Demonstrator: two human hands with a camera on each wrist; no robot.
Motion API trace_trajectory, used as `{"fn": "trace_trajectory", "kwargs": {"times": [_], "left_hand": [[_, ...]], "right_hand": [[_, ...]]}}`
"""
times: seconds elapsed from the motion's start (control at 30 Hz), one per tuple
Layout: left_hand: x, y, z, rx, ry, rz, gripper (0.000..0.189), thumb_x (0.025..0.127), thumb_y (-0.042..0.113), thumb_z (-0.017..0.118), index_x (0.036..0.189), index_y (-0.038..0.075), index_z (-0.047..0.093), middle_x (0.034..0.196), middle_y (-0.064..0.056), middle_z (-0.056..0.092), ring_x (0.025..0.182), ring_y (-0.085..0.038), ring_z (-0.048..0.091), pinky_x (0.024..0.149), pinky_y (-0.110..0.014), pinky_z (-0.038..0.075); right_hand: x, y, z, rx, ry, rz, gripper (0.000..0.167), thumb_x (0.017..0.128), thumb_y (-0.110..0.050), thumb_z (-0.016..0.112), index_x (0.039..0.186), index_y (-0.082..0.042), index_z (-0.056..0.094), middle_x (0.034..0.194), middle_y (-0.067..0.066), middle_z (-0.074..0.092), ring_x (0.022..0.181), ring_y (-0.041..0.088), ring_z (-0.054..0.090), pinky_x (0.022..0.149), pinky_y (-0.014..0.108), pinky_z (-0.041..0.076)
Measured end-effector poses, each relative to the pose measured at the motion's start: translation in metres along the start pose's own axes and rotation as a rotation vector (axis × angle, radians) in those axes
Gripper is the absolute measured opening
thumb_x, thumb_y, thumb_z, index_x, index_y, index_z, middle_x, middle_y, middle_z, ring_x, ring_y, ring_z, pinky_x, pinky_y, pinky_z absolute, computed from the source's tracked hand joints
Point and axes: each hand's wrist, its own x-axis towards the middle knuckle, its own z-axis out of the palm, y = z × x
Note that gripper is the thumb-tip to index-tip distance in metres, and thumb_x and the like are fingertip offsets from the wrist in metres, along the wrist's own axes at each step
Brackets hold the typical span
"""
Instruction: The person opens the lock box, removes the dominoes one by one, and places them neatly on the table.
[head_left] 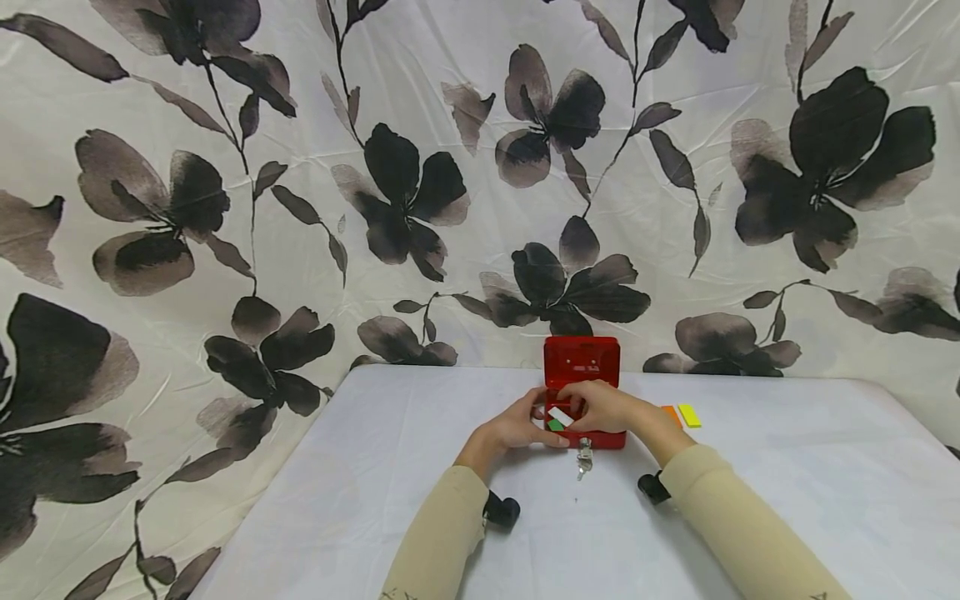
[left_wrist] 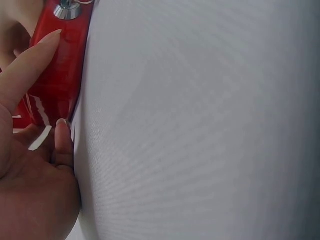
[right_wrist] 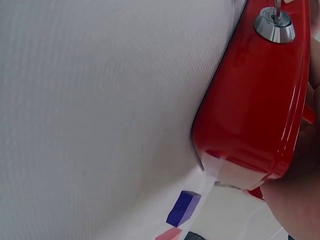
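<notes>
A red metal cash box (head_left: 611,440) stands on the table with its lid (head_left: 581,350) raised. Keys (head_left: 584,460) hang from the lock (left_wrist: 67,10) on its front. My left hand (head_left: 513,425) grips the box's left end, its thumb (left_wrist: 30,67) lying along the front wall and its other fingers around the side. Over the opening, my right hand (head_left: 603,406) reaches down with bent fingers. Beside those fingertips, a white piece (head_left: 560,416) lies tilted near a green piece (head_left: 555,425) inside the box. Cannot tell whether the right fingers pinch anything.
Right of the box, an orange block (head_left: 671,414) and a yellow block (head_left: 690,416) lie on the white-covered table (head_left: 787,483). The right wrist view also has a purple block (right_wrist: 183,208) beyond the box's end. A floral cloth (head_left: 420,208) hangs behind the table.
</notes>
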Motion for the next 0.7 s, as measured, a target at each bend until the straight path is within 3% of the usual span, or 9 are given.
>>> {"fn": "trace_trajectory", "kwargs": {"times": [0.37,0.7], "left_hand": [[-0.0008,0.0007,-0.0006,0.011,0.011,0.013,0.089,0.078,0.019,0.090,0.152,0.018,0.041,0.125,-0.004,0.053,0.117,-0.024,0.043,0.098,-0.047,0.043],[0.0014,-0.0020,0.0004,-0.011,0.009,0.014,0.088,0.079,0.018,0.090,0.153,0.019,0.041,0.129,-0.002,0.053,0.117,-0.024,0.043,0.096,-0.044,0.043]], "right_hand": [[0.0010,-0.0056,0.0024,-0.007,-0.006,0.035,0.048,0.089,-0.013,0.080,0.131,0.001,0.063,0.091,0.001,0.064,0.084,0.016,0.057,0.079,0.031,0.055],[0.0026,-0.0048,0.0053,-0.053,-0.035,0.027,0.043,0.095,-0.017,0.075,0.133,-0.003,0.062,0.087,-0.003,0.062,0.085,0.015,0.055,0.078,0.030,0.051]]}}
